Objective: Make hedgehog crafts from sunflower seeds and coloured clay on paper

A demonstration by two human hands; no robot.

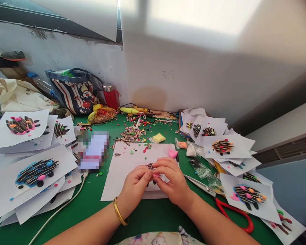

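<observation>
My left hand (pixel 135 183), with a gold bangle at the wrist, is closed, its thumb and fingers pinched together. My right hand (pixel 171 178) meets it fingertip to fingertip, also closed. Between and under the fingers show striped sunflower seeds (pixel 150 166) and a bit of pink clay (pixel 156 175); the fingers hide exactly what each hand grips. Both hands are over white paper sheets (pixel 122 180). A lump of pink clay (pixel 172 153) lies at the sheet's upper right, and small green clay balls (pixel 132 152) are scattered near its top.
Loose sunflower seeds (pixel 130 134) are heaped behind the paper. Red-handled scissors (pixel 234 214) lie right of my forearm. Seed-and-clay hedgehog pictures (pixel 38 173) are stacked at left, more pictures (pixel 248 195) at right. A pixelated phone (pixel 94 151) with a white cable (pixel 63 206) lies left. Yellow clay (pixel 158 137) sits behind.
</observation>
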